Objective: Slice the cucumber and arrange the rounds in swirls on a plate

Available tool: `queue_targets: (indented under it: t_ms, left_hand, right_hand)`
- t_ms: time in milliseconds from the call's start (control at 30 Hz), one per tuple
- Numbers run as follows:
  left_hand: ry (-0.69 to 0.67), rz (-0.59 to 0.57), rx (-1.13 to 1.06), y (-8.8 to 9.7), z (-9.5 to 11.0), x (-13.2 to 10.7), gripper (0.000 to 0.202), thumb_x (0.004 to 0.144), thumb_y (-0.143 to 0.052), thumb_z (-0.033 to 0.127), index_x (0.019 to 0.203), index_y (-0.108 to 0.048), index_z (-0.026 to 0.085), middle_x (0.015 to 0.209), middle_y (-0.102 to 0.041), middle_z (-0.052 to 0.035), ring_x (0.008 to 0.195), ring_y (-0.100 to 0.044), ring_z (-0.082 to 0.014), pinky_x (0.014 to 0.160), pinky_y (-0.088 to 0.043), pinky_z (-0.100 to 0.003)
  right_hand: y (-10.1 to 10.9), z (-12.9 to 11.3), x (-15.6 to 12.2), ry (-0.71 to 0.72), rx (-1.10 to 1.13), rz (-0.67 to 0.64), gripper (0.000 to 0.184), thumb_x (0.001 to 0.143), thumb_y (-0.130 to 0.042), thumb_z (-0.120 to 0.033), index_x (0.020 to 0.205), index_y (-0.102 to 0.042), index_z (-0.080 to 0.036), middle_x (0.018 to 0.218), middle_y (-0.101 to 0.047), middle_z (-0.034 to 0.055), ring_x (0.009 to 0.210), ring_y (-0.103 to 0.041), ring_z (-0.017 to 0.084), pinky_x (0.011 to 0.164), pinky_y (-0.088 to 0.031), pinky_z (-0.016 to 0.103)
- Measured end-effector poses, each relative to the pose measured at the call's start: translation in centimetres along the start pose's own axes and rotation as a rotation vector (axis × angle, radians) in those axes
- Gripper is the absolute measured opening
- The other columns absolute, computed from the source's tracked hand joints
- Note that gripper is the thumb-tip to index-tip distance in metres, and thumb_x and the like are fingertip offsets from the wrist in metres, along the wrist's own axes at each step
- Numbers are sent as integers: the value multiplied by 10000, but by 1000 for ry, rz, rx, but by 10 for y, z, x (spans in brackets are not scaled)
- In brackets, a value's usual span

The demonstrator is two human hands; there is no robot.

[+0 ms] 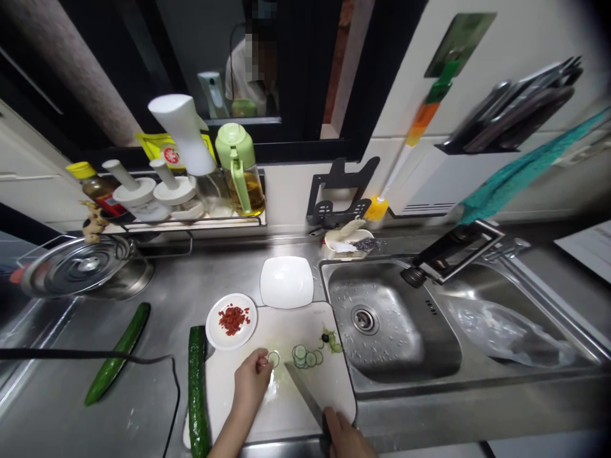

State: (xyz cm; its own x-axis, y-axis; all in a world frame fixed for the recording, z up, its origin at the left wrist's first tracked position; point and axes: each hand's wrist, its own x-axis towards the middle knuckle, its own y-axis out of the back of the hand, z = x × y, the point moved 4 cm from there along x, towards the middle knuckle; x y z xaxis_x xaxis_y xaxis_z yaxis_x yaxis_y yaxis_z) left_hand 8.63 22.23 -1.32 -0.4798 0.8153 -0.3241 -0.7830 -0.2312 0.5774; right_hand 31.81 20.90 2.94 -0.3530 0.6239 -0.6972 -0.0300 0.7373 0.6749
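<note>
My left hand (pixel 254 376) is closed in a pinch on a thin cucumber slice (pixel 273 359) above the white cutting board (pixel 229 407). In my right hand (pixel 346 436) is the dark handle of a knife (pixel 305 394), whose blade points up and left across the board. Several cucumber slices (pixel 307 357) lie overlapped just right of the blade tip. Green peelings (pixel 333 343) sit at the board's right edge. One cucumber (pixel 196 388) lies along the board's left edge, and a second cucumber (pixel 119 353) rests on the steel counter farther left.
A round plate of small red pieces (pixel 232 321) overlaps the board's upper left corner; behind stands a square white dish (pixel 287 282). The sink (pixel 396 324) is to the right, under a faucet (pixel 453 254). A black cable (pixel 176 381) crosses the left side. Bottles and an oil jug (pixel 241 172) fill the rack.
</note>
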Motion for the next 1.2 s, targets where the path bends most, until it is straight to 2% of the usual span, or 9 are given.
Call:
queue_targets:
  t_ms: [133,233,333,500,800,1200]
  left_hand:
    - [-230,26,44,1,4,-7,340,737,-518,243,1041,-646,158,851,-646,-62,680,-603,-160,706,-495,-295]
    - [-291,36,63,0,6,-9,318,757,-493,211,1024,-658,158,840,-627,-67,706,-606,-169,717,-504,-305]
    - [-302,54,68,-1,6,-10,291,762,-494,200,990,-669,157,825,-617,-65,718,-608,-173,717,-509,-305]
    - [-304,72,55,-1,5,-10,290,776,-487,202,998,-667,151,822,-616,-64,713,-612,-168,709,-512,-298]
    - [-288,67,42,-2,2,-11,281,785,-490,226,998,-661,161,841,-613,-64,691,-603,-164,701,-516,-303]
    - [-288,47,42,-1,3,-9,280,782,-495,231,995,-663,165,836,-618,-65,688,-602,-165,701,-511,-300]
  right_hand:
    - [11,-13,3,-47,-4,-94,652,729,-306,64,1334,-380,-168,990,-665,130,962,-618,246,736,-468,320]
    - [19,-26,4,-47,-14,-141,681,710,-369,56,1358,-353,-154,1019,-660,153,989,-605,272,744,-468,343]
    - [23,-42,5,1,-40,-108,716,668,-404,61,1359,-348,-119,1031,-656,164,983,-607,283,758,-469,353]
    - [25,-57,6,19,-63,-54,652,707,-316,68,1332,-386,-104,988,-667,159,936,-629,259,725,-472,319]
    - [26,-62,5,15,-61,-57,597,710,-352,67,1269,-439,-119,983,-670,153,926,-635,267,717,-484,330]
    - [17,-60,10,15,-35,-55,665,693,-374,48,1339,-370,-111,1008,-658,162,959,-613,267,753,-468,333]
